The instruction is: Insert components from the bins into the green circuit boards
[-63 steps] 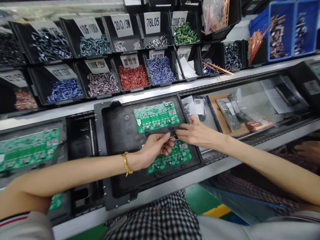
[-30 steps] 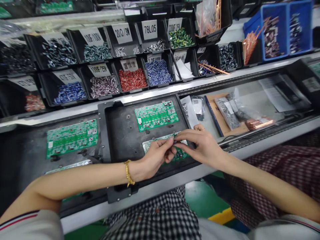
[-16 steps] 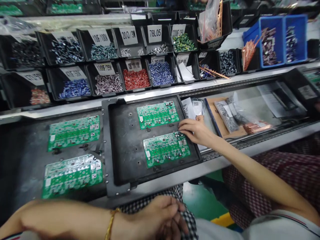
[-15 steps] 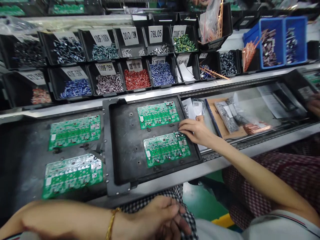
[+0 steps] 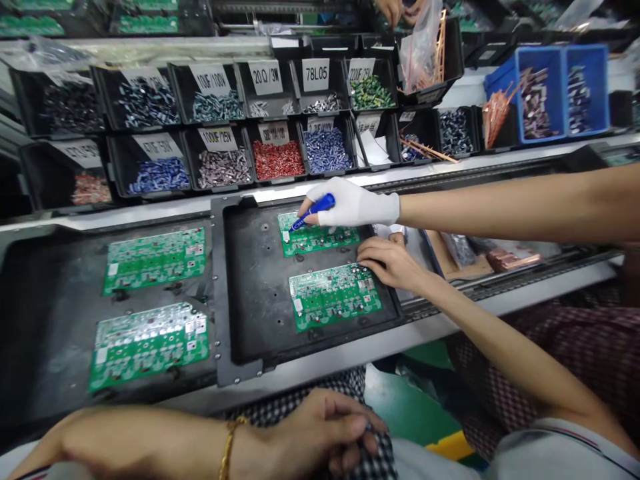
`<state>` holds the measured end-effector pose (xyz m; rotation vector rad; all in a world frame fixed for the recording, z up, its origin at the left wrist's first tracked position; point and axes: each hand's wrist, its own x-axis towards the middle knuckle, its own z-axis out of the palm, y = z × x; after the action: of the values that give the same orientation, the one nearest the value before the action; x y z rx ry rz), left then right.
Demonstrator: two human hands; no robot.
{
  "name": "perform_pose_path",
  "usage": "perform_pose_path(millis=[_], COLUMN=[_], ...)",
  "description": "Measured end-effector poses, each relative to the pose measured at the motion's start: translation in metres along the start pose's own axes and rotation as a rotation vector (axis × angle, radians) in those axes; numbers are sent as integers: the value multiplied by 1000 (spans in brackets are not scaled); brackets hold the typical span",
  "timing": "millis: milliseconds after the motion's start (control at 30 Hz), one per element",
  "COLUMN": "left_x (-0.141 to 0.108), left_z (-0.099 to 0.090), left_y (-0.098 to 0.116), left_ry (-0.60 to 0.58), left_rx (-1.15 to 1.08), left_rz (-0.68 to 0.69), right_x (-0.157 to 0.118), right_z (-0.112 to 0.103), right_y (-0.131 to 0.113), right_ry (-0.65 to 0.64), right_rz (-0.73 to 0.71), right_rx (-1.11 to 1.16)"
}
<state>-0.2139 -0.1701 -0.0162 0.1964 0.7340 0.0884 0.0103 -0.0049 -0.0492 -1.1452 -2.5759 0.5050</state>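
Low in the view, my left hand (image 5: 320, 427), with a gold bracelet at the wrist, rests over a checkered cloth (image 5: 280, 404); its fingers are curled and whatever they may hold is hidden. My right hand (image 5: 390, 262) is closed over the right rim of the black tray (image 5: 250, 287), fingertips near the lower board's upper corner. Two green circuit boards lie in this tray, an upper board (image 5: 320, 243) and a lower board (image 5: 335, 300). A co-worker's white-gloved hand (image 5: 350, 203) holds a blue marker (image 5: 313, 212) with its tip at the upper board's white component.
Left of it, another tray (image 5: 50, 307) carries two more boards. Labelled bins (image 5: 277, 160) of small components line the back, and blue bins (image 5: 543, 100) stand at the right. The co-worker's bare forearm crosses from the right above a cardboard box (image 5: 445, 257).
The co-worker's gloved hand has come in from the right with the blue marker, over the upper board. My right hand stays at the tray rim; my left fingers have curled slightly.
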Motion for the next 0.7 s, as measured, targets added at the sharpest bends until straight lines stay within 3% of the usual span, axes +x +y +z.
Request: perform_pose_path(millis=[167, 267, 367, 467, 567, 600, 700], left_x=[-2, -5, -7, -8, -7, -6, -5], left_z=[-1, 3, 9, 12, 13, 13, 14], left_y=[0, 4, 12, 21, 28, 29, 28], left_ry=[-13, 14, 56, 92, 101, 105, 107], left_rx=[28, 47, 7, -28, -33, -40, -66], left_rz=[13, 6, 7, 84, 133, 135, 125], right_x=[0, 25, 68, 93, 72, 57, 3], right_z=[-2, -17, -38, -47, -36, -29, -7], right_y=[-2, -16, -41, -63, -69, -66, -46], right_ry=[-46, -82, -421, -494, -430, -244, -45], right_rz=[27, 25, -209, -302, -263, -138, 38], right_rx=[-56, 40, 381, 496, 352, 250, 133])
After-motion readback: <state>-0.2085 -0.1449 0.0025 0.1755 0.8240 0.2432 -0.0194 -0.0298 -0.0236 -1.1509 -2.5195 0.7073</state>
